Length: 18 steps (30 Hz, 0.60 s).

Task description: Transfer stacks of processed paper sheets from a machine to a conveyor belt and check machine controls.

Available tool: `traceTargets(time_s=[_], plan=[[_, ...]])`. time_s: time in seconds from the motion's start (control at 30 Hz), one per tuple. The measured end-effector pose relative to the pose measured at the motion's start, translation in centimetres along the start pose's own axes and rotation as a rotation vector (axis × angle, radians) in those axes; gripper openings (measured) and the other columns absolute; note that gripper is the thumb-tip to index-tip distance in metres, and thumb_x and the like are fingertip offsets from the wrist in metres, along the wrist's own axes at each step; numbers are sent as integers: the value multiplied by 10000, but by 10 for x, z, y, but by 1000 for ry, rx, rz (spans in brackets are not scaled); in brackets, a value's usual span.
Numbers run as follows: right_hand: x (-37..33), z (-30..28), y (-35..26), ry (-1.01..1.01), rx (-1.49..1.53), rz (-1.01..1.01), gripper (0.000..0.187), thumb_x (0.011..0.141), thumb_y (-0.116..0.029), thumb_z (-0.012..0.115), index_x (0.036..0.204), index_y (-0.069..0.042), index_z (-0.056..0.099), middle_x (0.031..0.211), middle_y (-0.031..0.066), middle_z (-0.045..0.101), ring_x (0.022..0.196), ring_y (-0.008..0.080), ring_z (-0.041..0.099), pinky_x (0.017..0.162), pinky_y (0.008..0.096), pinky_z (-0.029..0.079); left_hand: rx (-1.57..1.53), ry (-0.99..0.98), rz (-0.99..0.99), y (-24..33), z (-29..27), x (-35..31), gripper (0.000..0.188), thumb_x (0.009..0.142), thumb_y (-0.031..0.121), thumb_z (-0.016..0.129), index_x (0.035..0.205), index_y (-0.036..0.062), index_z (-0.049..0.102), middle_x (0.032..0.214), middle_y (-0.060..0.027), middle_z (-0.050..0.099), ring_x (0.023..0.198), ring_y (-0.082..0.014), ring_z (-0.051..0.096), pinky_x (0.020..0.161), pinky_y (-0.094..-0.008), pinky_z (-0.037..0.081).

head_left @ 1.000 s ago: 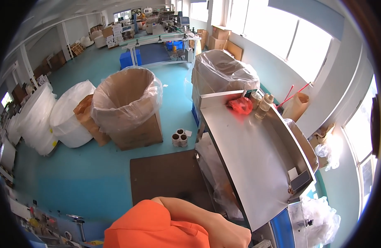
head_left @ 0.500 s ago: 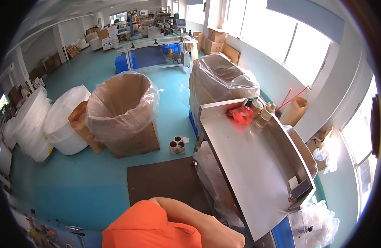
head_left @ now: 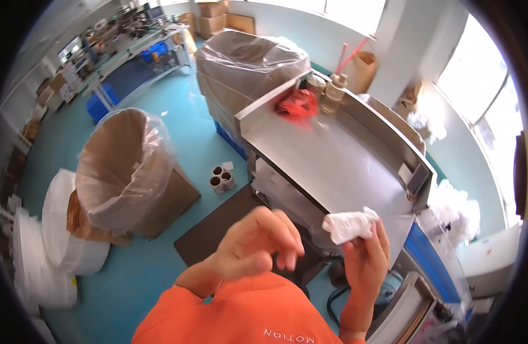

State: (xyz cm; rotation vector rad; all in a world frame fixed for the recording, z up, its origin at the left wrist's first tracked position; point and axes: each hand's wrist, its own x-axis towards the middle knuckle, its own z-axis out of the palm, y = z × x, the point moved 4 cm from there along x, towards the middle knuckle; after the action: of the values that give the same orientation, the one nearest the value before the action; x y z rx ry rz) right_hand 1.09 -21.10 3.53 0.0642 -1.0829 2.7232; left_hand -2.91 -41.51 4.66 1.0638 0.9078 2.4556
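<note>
My right hand (head_left: 368, 255) pinches a crumpled white wad (head_left: 350, 225) between thumb and fingers. Whether the wad is cloth, paper or film, I cannot tell. It is raised in front of the near edge of a metal worktable (head_left: 327, 157). To its left, my left hand (head_left: 258, 241) hangs in the air with bent fingers, the thumb standing apart from them and nothing visible in it. Neither hand touches the table. A dark phone-like device (head_left: 417, 179) leans at the table's right end.
On the table's far end are a red plastic bag (head_left: 298, 103) and a clear bottle (head_left: 334, 93). A lined carton (head_left: 166, 198) stands left, with cardboard tubes (head_left: 223, 179) on the floor beside it. Another lined bin (head_left: 247, 63) is behind the table. A blue conveyor belt (head_left: 430, 261) lies right.
Both hands have come into view, the right one with the white wad. My view has swung to the right and down, shifting the table and cartons leftward.
</note>
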Motion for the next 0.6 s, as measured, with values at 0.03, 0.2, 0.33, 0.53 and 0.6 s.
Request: traceTargets(time_s=[0.03,0.2,0.33,0.53,0.6], plan=[[13,5,16,-3,46,133,316,1044,-118,353,1276,74,449,1125,177,621,940,267,688,799,326,600,162,141,-62,2,-25,-4,379,950,199,615,1232,9,448,1183,-142,556,881,-125,574,772,-259,481],[27,15,60,69,-452,24,234,1044,-152,423,1115,37,543,1079,138,631,797,166,673,658,234,530,389,173,-288,-32,-61,9,690,956,371,607,1465,37,282,1364,-115,499,929,-122,577,744,-237,474],[18,-1,126,192,-1183,-425,117,832,-13,672,841,-14,555,842,125,520,677,289,565,555,346,464,755,85,-575,-67,-107,-2,315,987,222,580,1221,15,612,1003,-57,658,821,-91,613,688,-230,526],[-104,-138,229,148,-1570,418,290,853,-227,675,1032,-26,565,1027,168,579,952,362,621,782,460,526,1438,36,-523,-27,-386,-74,262,918,223,641,834,-25,626,753,-138,653,651,-308,601,593,-440,471],[-168,-184,245,259,-1662,686,363,798,-234,714,1043,10,602,1073,196,592,996,361,615,806,460,530,1382,-171,-601,-67,-421,-68,267,917,235,641,834,-19,627,752,-136,653,660,-298,602,597,-440,475]])
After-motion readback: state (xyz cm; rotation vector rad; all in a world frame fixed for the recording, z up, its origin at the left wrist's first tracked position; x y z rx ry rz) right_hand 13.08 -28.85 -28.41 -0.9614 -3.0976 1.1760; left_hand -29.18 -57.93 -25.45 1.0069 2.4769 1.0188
